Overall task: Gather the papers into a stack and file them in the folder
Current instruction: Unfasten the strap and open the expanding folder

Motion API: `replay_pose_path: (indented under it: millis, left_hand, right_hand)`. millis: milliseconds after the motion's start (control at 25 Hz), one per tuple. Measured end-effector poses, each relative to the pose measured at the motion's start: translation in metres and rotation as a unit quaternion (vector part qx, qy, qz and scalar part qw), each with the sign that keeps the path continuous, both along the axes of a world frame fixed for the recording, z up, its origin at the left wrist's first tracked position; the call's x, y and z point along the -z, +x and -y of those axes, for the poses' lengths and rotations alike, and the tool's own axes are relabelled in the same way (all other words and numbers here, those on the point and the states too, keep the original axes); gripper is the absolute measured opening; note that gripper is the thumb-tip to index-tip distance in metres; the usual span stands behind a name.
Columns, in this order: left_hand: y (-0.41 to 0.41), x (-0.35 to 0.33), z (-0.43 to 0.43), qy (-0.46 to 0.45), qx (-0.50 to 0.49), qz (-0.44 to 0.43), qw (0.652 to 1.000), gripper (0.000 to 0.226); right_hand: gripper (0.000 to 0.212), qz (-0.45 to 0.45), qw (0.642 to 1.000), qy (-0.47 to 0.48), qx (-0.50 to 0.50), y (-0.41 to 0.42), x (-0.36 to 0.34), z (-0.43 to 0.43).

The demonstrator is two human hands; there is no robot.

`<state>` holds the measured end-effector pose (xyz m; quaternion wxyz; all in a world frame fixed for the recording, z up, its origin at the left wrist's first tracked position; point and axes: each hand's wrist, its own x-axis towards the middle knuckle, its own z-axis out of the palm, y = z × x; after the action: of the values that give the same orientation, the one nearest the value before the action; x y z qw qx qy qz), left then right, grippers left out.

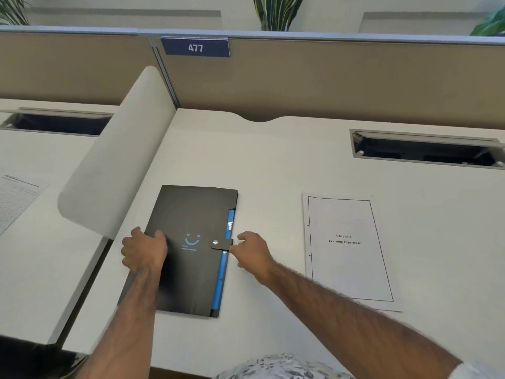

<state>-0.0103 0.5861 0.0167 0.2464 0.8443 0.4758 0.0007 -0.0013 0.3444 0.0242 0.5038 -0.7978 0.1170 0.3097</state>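
Observation:
A black folder [191, 214] with a blue smiley print and blue inner dividers lies closed on the white desk [273, 165]. Its strap with a snap button [216, 242] wraps over the right edge. My left hand [143, 250] grips the folder's left edge, thumb on the cover. My right hand [252, 253] sits at the right edge with fingertips pinching the strap's end. To the right lies a stack of papers [349, 269], its top sheet reading "Chapter 6 Learning Experience".
A curved white divider [114, 165] stands left of the folder. Beyond it another printed sheet [16, 198] lies on the neighbouring desk. A cable tray opening [426, 149] is cut into the desk at the back right. A tan partition [328, 77] closes the rear.

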Motion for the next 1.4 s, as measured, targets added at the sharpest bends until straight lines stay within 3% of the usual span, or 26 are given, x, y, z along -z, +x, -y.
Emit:
replay_pose_path:
  millis: [160, 440, 560, 680, 840, 1080, 1240, 1400]
  left_hand:
    - [0.006, 0.001, 0.006, -0.049, -0.015, 0.033, 0.998, 0.048]
    - [0.012, 0.000, 0.077, -0.104, 0.033, 0.121, 0.987, 0.041]
    - [0.011, 0.001, 0.105, -0.024, 0.111, 0.066, 0.991, 0.044]
    - [0.008, 0.009, 0.129, 0.108, 0.274, 0.010, 0.955, 0.054]
    - [0.009, 0.034, 0.153, 0.112, 0.409, -0.004, 0.906, 0.062]
    - [0.010, 0.052, 0.154, 0.136, 0.417, -0.019, 0.899, 0.068]
    - [0.010, 0.054, 0.153, 0.145, 0.415, -0.019, 0.898, 0.068]
    - [0.010, 0.055, 0.152, 0.145, 0.419, -0.024, 0.896, 0.068]
  right_hand:
    - [0.039, -0.010, 0.997, 0.020, 0.070, 0.009, -0.002, 0.008]
    - [0.024, 0.148, 0.977, -0.143, 0.054, 0.034, -0.012, 0.062]
    - [0.019, 0.164, 0.962, -0.220, -0.003, 0.040, -0.006, 0.076]
    - [0.023, 0.169, 0.945, -0.274, -0.056, 0.041, 0.001, 0.074]
    - [0.040, 0.223, 0.902, -0.354, -0.106, 0.040, 0.011, 0.063]
    - [0.060, 0.278, 0.839, -0.436, -0.168, 0.049, 0.025, 0.051]
    - [0.042, 0.274, 0.843, -0.437, -0.155, 0.053, 0.025, 0.042]
    - [0.020, 0.282, 0.801, -0.479, -0.221, 0.047, 0.026, 0.042]
